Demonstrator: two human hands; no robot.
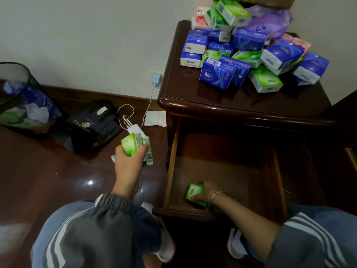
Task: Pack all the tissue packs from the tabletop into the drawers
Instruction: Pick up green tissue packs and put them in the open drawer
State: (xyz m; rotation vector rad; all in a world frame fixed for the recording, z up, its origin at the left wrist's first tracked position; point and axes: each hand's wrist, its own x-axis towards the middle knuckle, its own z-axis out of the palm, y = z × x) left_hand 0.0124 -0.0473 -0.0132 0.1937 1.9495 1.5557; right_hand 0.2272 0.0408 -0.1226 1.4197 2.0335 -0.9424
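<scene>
Many blue, green, pink tissue packs (218, 74) lie heaped.

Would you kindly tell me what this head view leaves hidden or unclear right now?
Head view only:
- Pile of tissue packs: count unknowable; the packs overlap, and the frame's top edge cuts it off.
- Green packs in the left hand: number unclear; its fingers cover them.
- Drawer: the right hand covers its green pack, hiding anything beneath.

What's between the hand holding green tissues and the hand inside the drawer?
In the head view, only shiny dark floor and the drawer's wooden side wall lie between the left hand and the right hand.
</scene>
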